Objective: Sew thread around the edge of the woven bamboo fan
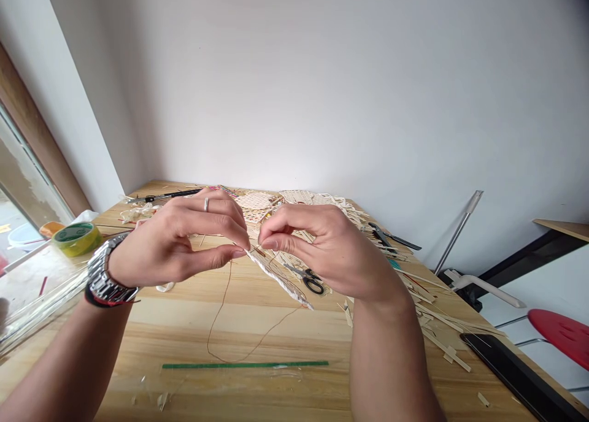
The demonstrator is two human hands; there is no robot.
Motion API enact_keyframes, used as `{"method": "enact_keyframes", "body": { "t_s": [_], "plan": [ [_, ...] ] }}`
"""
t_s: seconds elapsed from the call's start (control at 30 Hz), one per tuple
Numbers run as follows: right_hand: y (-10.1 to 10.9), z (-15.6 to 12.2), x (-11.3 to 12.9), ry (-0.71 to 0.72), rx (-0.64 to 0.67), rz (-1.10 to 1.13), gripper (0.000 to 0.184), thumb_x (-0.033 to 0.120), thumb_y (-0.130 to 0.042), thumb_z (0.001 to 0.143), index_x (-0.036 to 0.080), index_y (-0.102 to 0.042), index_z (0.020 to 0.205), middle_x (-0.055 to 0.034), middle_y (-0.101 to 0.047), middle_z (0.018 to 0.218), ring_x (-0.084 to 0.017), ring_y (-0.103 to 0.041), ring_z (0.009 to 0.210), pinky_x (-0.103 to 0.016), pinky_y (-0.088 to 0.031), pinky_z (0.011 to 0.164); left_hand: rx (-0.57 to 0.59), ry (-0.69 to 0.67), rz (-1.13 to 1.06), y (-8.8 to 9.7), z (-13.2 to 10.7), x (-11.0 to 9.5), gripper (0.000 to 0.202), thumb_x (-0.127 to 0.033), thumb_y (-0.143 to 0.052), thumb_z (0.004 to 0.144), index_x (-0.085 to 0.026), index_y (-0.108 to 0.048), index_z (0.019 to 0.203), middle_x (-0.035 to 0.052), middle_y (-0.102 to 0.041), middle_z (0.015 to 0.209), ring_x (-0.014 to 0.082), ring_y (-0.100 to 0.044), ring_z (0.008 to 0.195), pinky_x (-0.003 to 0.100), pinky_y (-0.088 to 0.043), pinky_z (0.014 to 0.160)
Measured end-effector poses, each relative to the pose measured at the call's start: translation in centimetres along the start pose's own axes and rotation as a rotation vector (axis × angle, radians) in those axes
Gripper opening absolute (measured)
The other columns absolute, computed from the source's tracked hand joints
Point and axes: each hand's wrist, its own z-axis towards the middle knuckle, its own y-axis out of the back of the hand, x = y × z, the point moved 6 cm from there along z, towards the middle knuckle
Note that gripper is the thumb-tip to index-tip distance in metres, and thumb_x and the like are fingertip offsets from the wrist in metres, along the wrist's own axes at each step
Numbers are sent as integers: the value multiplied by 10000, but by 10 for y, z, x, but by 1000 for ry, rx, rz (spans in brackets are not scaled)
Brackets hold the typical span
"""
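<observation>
A white braided strip (276,276) slants down to the right above the table, seen nearly edge-on. My left hand (202,235) is closed in a pinch on its upper end, between thumb and forefinger. My right hand (317,244) is closed too, its thumb and forefinger pinching a thin brown thread (210,339) beside that end. Whether a needle is between those fingertips is too small to tell. The thread hangs in a wide loop below the hands and runs back up to the strip's lower end. Scissors (313,282) with black handles lie behind the strip.
Pale woven pieces (257,202) and loose flat strips (442,336) cover the table's back and right. Green-yellow tape (77,239) stands at left, pliers (391,238) back right. A green strip (245,365) lies in front; a black flat object (510,373) rests at the right edge.
</observation>
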Motion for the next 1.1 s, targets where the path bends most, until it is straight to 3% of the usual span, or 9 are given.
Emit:
{"method": "enact_keyframes", "body": {
  "t_s": [0.2, 0.43, 0.7, 0.93, 1.1],
  "plan": [
    [-6, 2, 3, 55, 10, -1, 78, 198, -654, 901, 191, -697, 836, 15, -690, 806, -89, -626, 744, -215, -472, 694, -16, 37, 5, 0, 1, 2, 202, -133, -645, 865, -277, -722, 984, 42, -724, 870, 203, -645, 856, 409, -511, 876],
    [-2, 0, -7, -61, -30, 52, 48, 198, -628, 913, 190, -672, 896, 2, -686, 871, -101, -625, 801, -223, -479, 714, -61, 66, -14, 1, 0, 5, 166, -161, -667, 862, -278, -739, 954, 30, -724, 831, 194, -650, 828, 397, -520, 872],
    [-6, -1, -3, -56, -10, 117, 80, 194, -598, 930, 199, -639, 999, -2, -679, 914, -101, -653, 828, -233, -522, 763, -86, 84, -52, 2, -1, 6, 266, -107, -685, 828, -310, -750, 987, 10, -735, 854, 189, -648, 835, 382, -515, 869],
    [-7, -2, -3, -57, -4, 81, 136, 173, -563, 947, 198, -610, 1072, -1, -664, 894, -97, -649, 826, -227, -525, 757, -102, 77, -20, 2, -1, 6, 161, -124, -661, 870, -234, -734, 960, 32, -742, 861, 167, -664, 820, 344, -521, 866],
    [-4, -2, -1, -19, -68, 78, 154, 217, -528, 978, 199, -590, 1118, -11, -682, 986, -104, -666, 894, -244, -537, 814, -171, 70, 49, 4, -2, 8, 93, -157, -677, 870, -196, -733, 932, 37, -726, 838, 154, -667, 791, 275, -521, 742]
  ]
}}
